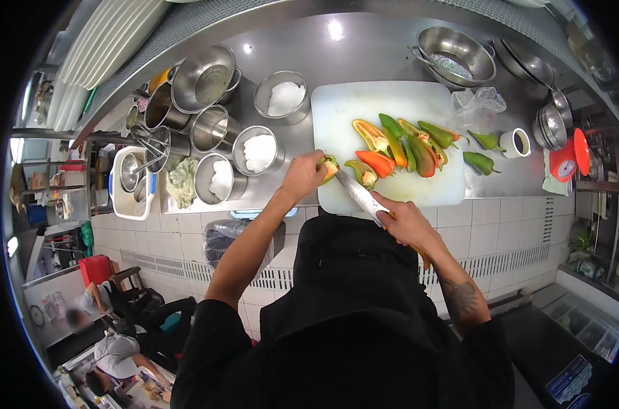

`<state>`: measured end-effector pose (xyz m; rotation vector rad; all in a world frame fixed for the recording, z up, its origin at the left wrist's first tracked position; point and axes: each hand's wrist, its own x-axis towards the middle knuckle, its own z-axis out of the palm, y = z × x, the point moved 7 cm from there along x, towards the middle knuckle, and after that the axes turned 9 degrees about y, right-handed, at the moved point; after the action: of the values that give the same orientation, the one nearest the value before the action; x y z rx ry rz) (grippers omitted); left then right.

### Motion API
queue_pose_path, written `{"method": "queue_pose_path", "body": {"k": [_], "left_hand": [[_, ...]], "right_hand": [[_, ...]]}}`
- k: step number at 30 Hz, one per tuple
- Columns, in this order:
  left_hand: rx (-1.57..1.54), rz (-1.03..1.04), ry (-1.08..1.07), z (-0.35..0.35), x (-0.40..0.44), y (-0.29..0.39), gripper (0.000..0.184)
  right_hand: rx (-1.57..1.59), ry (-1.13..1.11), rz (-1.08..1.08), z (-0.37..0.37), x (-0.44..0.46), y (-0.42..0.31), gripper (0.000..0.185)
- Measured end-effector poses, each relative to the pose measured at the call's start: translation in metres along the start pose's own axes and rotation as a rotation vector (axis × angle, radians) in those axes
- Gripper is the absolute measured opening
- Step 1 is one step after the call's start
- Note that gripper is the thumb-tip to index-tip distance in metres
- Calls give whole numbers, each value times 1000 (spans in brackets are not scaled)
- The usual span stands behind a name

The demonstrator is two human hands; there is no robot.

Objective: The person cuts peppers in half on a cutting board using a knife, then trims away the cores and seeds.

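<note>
So, progress check: a good share of the peppers looks split already, with cut pieces (pixel 425 158) bunched mid-board. Coring seems barely started, I'd say, since pale seedy cores show in several. Two whole green ones, an upper pepper (pixel 487 141) and a lower pepper (pixel 481 163), sit off the board's (pixel 330 102) right side, uncut as far as I can see.

Left hand (pixel 306 176) is pinching a half (pixel 330 168) at the board's left edge; right hand (pixel 405 221) has the knife (pixel 358 194) gripped, tip right at that half (can't tell if it's touching). The half is green-skinned, cut face showing, pale core inside. Others run green, yellowish, orange-red.
</note>
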<state>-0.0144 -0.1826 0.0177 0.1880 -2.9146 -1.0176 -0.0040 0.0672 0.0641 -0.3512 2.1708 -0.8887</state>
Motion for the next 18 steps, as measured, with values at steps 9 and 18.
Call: {"method": "queue_pose_path", "body": {"k": [9,18], "left_hand": [[-71,-53,173,3,0,-4,14],[-79,-123,166,7,1,-6,13]], "right_hand": [[-91,121,-142,5,-2,-2,49],[163,-6,95,12,-8,2,50]]}}
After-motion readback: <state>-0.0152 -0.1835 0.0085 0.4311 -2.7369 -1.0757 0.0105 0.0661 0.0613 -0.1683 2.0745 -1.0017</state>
